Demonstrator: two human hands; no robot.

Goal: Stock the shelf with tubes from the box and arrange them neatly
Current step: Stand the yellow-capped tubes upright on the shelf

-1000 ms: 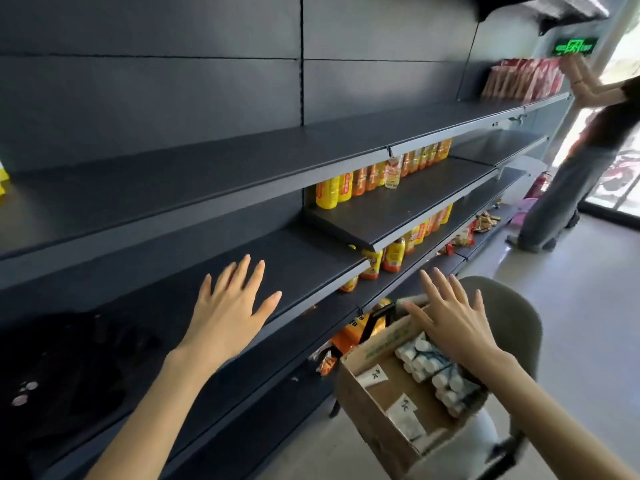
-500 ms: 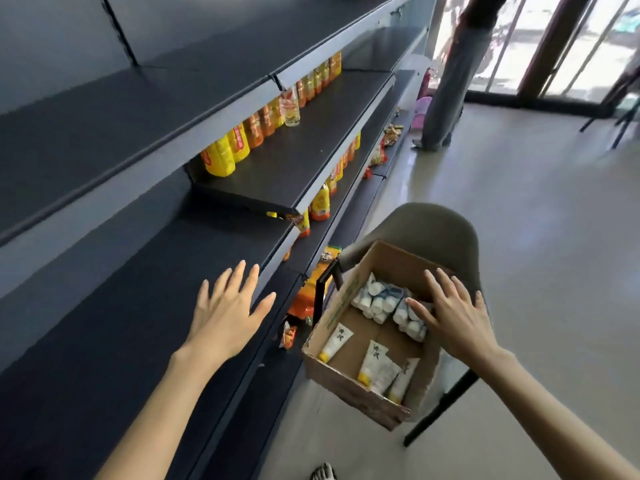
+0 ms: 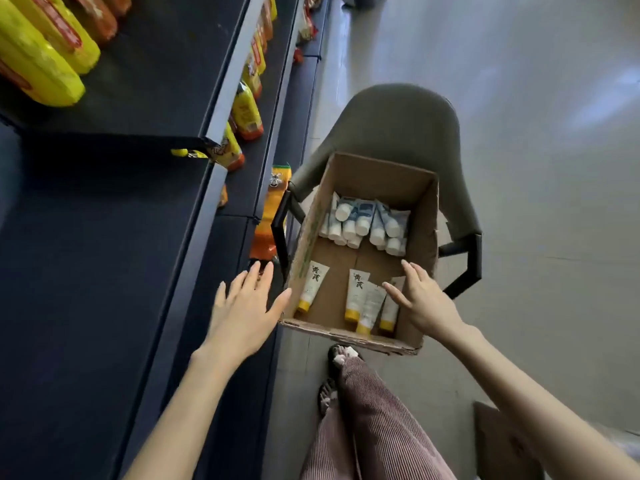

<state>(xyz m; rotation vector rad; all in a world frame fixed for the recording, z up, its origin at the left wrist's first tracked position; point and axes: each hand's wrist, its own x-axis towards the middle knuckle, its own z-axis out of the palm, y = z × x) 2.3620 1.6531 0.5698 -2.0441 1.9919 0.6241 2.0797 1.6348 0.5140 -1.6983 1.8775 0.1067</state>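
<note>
Stock entry, aisle seen from above.

1. Cardboard box (image 3: 377, 181): open-topped, centre of the frame, resting on the seat of a grey chair (image 3: 391, 123).
2. Yellow-capped tubes (image 3: 356, 294): four, white, lying flat in the near half of the box, caps toward the bottom of the frame. One lies alone at the left; three overlap at the right.
3. White-capped tubes (image 3: 363, 220): blue and white, bunched against the far end of the box.
4. Shelf (image 3: 86, 271): dark and bare, filling the left of the frame; no tube on it.
5. Left hand (image 3: 242, 306): lower centre, over the shelf edge just left of the box's near corner. Fingers (image 3: 263, 278) straight and spread, holding nothing.
6. Right hand (image 3: 424, 299): over the near right part of the box, above the three overlapping tubes. Fingers (image 3: 394, 293) spread, gripping nothing; whether a fingertip touches a tube cannot be told.
7. Yellow bottles (image 3: 41, 64): upper left, on a higher shelf.
8. Orange packet (image 3: 266, 216): between shelving and box.
9. Ribbed trouser leg (image 3: 363, 410) and sandalled foot (image 3: 341, 355): bottom centre, on the grey floor (image 3: 536, 168).
</note>
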